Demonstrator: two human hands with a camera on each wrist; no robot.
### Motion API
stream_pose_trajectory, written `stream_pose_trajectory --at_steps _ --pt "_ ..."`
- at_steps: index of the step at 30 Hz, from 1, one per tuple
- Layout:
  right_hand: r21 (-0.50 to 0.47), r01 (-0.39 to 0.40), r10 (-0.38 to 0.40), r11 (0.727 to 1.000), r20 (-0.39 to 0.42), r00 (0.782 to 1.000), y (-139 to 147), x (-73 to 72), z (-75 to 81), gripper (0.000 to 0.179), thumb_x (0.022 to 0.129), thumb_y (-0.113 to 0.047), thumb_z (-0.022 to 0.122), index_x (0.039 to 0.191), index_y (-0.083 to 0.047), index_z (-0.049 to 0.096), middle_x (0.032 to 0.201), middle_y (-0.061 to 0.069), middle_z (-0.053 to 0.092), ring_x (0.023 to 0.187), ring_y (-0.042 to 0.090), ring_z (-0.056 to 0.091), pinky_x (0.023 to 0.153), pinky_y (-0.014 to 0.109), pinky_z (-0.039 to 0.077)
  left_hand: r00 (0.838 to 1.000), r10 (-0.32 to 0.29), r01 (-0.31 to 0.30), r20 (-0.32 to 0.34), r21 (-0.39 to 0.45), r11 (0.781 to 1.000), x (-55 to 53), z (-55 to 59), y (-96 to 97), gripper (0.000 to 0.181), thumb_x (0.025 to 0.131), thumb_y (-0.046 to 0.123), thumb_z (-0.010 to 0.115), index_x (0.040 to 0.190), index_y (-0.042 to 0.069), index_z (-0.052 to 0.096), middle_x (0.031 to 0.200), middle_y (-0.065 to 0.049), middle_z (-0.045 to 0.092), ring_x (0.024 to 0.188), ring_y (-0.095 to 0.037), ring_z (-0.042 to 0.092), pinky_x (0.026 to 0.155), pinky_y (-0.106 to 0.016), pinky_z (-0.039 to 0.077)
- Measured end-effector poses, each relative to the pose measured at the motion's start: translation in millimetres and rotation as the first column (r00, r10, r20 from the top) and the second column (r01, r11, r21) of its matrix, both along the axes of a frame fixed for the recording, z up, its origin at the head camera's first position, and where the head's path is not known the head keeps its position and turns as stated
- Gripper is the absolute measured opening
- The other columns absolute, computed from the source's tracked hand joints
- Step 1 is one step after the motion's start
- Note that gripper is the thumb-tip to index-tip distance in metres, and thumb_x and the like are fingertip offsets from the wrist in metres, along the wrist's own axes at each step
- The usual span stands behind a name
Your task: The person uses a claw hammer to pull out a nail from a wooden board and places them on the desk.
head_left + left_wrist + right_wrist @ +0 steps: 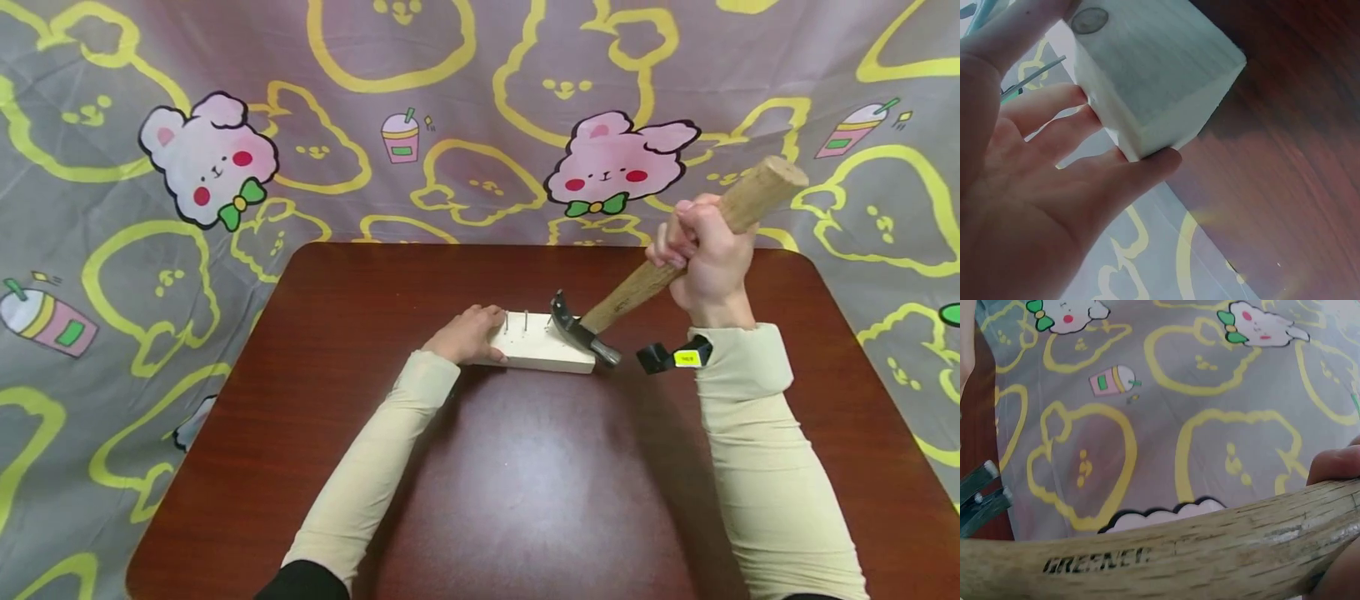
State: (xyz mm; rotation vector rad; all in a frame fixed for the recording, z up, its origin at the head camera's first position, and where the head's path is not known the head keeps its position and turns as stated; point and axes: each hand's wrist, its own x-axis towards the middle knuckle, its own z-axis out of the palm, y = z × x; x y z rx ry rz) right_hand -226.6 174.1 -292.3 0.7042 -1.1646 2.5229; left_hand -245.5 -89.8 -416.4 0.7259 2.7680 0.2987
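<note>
A pale wooden block [527, 347] lies on the table with several nails [526, 322] standing upright in it. My left hand [468, 333] grips the block's left end, thumb on the near side; the left wrist view shows the fingers [1054, 112] against the block's end, near a dark knot. My right hand [712, 250] is wrapped round the wooden handle of a claw hammer [630, 293]. The hammer's head [576, 329] is over the block's right part, claw toward the far side, beside a nail. Whether the claw touches that nail I cannot tell. The right wrist view shows lettering on the handle [1166, 562].
The dark red-brown table [337, 333] has rounded corners. A grey cloth [465, 83] with yellow outlines and cartoon animals hangs behind it and at both sides. A black device with a yellow label [688, 358] is strapped to the right wrist.
</note>
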Motion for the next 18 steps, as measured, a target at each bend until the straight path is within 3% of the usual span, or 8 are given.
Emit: stream_pose_trajectory --at_steps 5,18 --pt "-0.001 -0.056 0.056 0.998 -0.001 0.998 8.8 1.9 -1.9 0.039 0.086 0.004 0.048 0.054 -0.003 0.027 0.041 0.001 0.023 0.036 0.014 0.018 0.039 0.030 0.014 1.000 -0.001 0.001 0.010 -0.019 1.000 0.0 0.7 0.8 0.076 0.080 0.032 0.078 0.142 0.004 0.045 0.148 -0.012 0.044 0.137 -0.035 0.040 0.114 -0.043 0.034" --pt "0.022 -0.048 0.048 0.999 0.007 0.999 3.6 7.7 -0.4 0.035 0.085 0.005 0.045 0.054 -0.003 0.030 0.040 0.002 0.024 0.036 0.016 0.017 0.038 0.031 0.013 1.000 -0.003 0.003 0.020 -0.021 1.000 3.3 2.8 0.7 0.076 0.080 0.032 0.078 0.142 0.004 0.045 0.150 -0.015 0.042 0.139 -0.039 0.036 0.116 -0.045 0.031"
